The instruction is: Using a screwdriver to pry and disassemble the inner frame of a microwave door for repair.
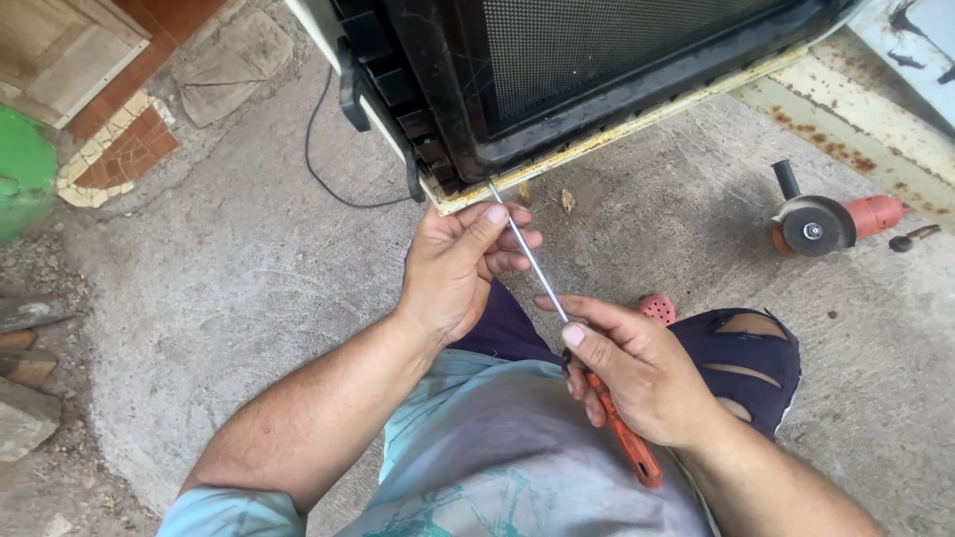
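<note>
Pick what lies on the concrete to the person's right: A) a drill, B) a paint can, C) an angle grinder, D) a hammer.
C: an angle grinder with a red body and round disc lies on the concrete floor, apart from the right hand holding the screwdriver.

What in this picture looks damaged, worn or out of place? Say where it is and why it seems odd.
The appliance lies tipped on the concrete floor, its cream bottom edge rust-stained and chipped. The right hand grips a screwdriver, steadied by the left hand, tip at that edge. An angle grinder lies loose nearby.
</note>
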